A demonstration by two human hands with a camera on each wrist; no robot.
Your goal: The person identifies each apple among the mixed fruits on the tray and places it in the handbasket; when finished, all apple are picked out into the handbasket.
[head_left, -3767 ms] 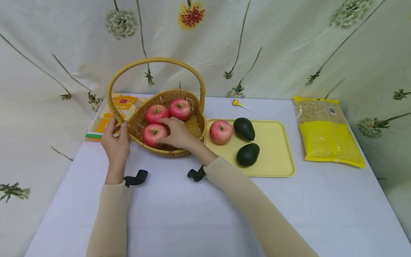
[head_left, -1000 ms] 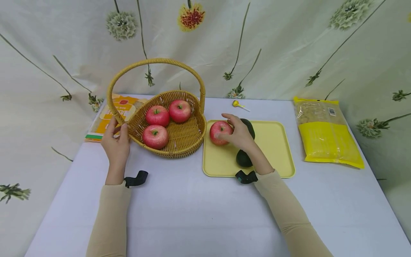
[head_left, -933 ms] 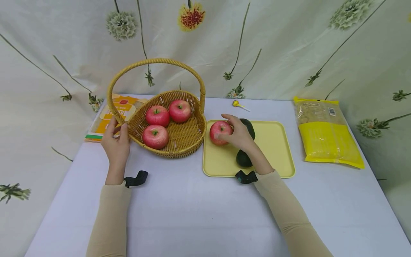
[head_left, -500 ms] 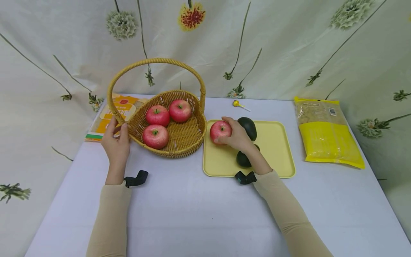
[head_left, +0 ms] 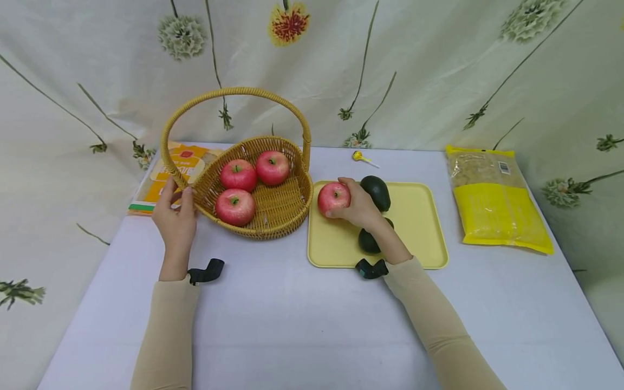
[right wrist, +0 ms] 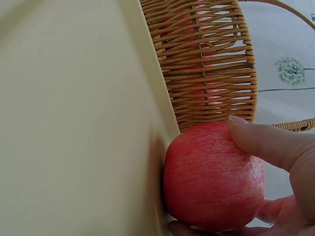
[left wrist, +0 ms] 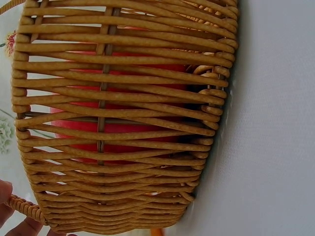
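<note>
My left hand (head_left: pixel 176 219) grips the wicker basket (head_left: pixel 278 214) at its left end, where the handle meets the rim. In the left wrist view, fingertips (left wrist: pixel 6 191) lie around the handle's base. Three red apples (head_left: pixel 235 207) sit inside the basket. On the yellow tray (head_left: pixel 419 227), my right hand (head_left: pixel 359 208) holds another red apple (head_left: pixel 333 199) between thumb and fingers. The right wrist view shows the thumb on one side of this apple (right wrist: pixel 211 177) and fingers on the other, the apple still against the tray.
Two dark green avocados (head_left: pixel 375 194) lie on the tray, the nearer one partly hidden by the right wrist. A lollipop (head_left: pixel 364 158) lies behind the tray. A yellow bag (head_left: pixel 497 200) is at the right, and an orange packet (head_left: pixel 168 176) lies partly under the basket's left side.
My right hand has moved from an apple in the basket rightward to the one on the tray, and its fingers have closed onto it. The left hand has stayed at the basket.
</note>
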